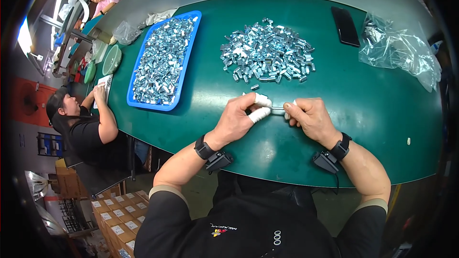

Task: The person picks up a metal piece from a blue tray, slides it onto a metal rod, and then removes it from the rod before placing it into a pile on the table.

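Note:
My left hand (236, 118), with white tape round its thumb and finger, is closed in a pinch. What sits between those fingertips is too small to make out. My right hand (311, 118) grips a thin metal rod (278, 109), whose other end reaches the taped fingertips of the left. Just beyond the hands lies one loose metal piece (255, 87). Farther off, a heap of small shiny metal pieces (267, 52) is spread on the green table (215, 71).
A blue tray (178, 88) full of similar pieces stands to the left. At the far right are a black phone (345, 26) and a clear plastic bag (399, 50). A co-worker (81, 119) sits at the left edge. Stacked cartons (117, 217) stand on the floor.

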The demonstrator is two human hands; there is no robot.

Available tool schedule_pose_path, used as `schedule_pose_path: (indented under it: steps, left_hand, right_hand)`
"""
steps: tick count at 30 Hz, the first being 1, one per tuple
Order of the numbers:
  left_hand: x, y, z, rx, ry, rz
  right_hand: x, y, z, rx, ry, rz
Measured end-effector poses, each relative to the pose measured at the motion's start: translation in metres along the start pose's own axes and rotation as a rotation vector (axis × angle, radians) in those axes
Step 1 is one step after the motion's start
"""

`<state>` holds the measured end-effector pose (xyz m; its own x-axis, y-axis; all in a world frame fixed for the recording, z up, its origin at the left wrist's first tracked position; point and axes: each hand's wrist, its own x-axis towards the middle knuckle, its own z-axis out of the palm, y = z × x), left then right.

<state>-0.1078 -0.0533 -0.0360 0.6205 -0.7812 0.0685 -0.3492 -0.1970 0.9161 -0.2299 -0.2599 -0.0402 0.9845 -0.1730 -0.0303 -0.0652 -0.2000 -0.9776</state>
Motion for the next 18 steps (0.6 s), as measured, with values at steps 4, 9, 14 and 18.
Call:
schedule_pose_path:
  steps: [4, 9, 14, 18]
  left_hand:
    - [0.003, 0.005, 0.004, 0.02, -0.063, 0.024]
    - [0.004, 0.003, 0.003, 0.085, 0.019, 0.137]
    - [-0.002, 0.008, 0.004, 0.015, 0.02, 0.083]
    - [-0.005, 0.009, -0.021, 0.112, 0.113, 0.077]
  right_hand:
    - [0.003, -0.001, 0.003, -0.125, -0.018, -0.03]
    - [0.005, 0.002, 0.007, -0.128, -0.005, -0.029]
    - [0.0, 0.004, 0.007, -0.011, 0.013, -0.04]
    - [0.0, 0.009, 0.001, 0.149, 0.135, -0.01]
